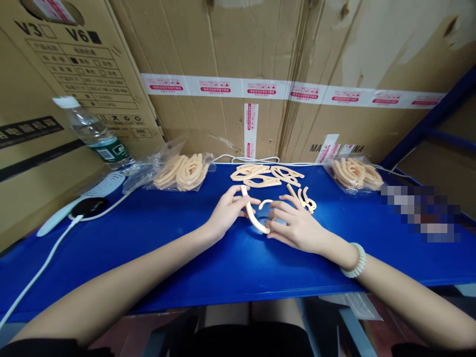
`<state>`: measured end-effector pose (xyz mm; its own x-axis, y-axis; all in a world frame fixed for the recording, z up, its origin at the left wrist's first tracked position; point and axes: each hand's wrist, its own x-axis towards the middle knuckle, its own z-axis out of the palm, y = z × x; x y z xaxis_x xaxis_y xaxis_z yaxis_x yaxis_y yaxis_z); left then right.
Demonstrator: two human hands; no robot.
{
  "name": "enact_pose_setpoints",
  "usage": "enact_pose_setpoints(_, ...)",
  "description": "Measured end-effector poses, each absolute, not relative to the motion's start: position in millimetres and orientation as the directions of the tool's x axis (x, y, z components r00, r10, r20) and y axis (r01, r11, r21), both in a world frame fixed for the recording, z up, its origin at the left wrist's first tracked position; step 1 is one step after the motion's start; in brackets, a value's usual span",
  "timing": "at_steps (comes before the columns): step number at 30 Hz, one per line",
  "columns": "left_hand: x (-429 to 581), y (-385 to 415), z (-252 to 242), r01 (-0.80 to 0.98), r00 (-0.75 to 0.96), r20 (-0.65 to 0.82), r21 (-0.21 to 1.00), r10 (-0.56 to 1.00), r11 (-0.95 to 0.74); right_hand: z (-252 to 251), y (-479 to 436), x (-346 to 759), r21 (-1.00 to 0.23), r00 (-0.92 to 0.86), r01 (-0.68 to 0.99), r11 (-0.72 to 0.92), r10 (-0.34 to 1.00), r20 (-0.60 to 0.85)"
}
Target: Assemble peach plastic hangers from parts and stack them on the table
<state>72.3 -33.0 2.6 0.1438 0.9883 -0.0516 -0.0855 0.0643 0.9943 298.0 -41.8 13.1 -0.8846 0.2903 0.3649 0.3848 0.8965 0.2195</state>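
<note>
A curved peach plastic piece (254, 214) lies between both hands at the middle of the blue table (156, 248). My left hand (226, 210) pinches its upper end with thumb and fingers. My right hand (297, 225) rests on the table, fingers curled over the piece's lower end and a small peach arc (265, 203). A loose pile of similar peach pieces (266, 176) lies just behind the hands, with a few hook-shaped ones (303, 197) beside my right hand. My right wrist wears a pale bead bracelet (355, 261).
Two clear bags of peach pieces sit at the back: one left (182, 172), one right (356, 173). A water bottle (94, 133), a white handheld device (80, 202) with a black pad and white cable lie at the left. Cardboard boxes (260, 74) wall the back.
</note>
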Motion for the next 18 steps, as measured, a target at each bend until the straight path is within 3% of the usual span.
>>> enact_pose_setpoints(2, 71, -32, -1, 0.006, 0.05, 0.115, 0.993, 0.992, -0.115, 12, -41, 298, 0.23, -0.867, 0.406, 0.885, 0.293, 0.402)
enact_pose_setpoints(4, 69, -33, -3, 0.222, -0.008, 0.416, 0.887, 0.909, -0.404, 10, -41, 298, 0.232, -0.84, 0.438, 0.869, 0.303, 0.45)
enact_pose_setpoints(6, 66, -36, -2, 0.445, 0.152, 0.684, 0.597, 0.713, -0.667, 9, -40, 299, 0.237, -0.809, 0.476, 0.847, 0.317, 0.494)
enact_pose_setpoints(7, 66, -38, -2, 0.493, 0.298, 0.733, 0.43, 0.611, -0.757, 8, -40, 299, 0.244, -0.798, 0.491, 0.836, 0.32, 0.51)
enact_pose_setpoints(8, 65, -40, -2, 0.497, 0.439, 0.726, 0.294, 0.529, -0.817, 8, -40, 299, 0.256, -0.791, 0.502, 0.826, 0.319, 0.521)
enact_pose_setpoints(10, 66, -44, -3, 0.474, 0.62, 0.641, 0.152, 0.451, -0.867, 6, -40, 298, 0.29, -0.789, 0.511, 0.809, 0.309, 0.531)
enact_pose_setpoints(18, 73, -43, -12, 0.531, 0.752, 0.474, -0.022, 0.459, -0.847, 3, -44, 295, 0.375, -0.816, 0.479, 0.794, 0.245, 0.524)
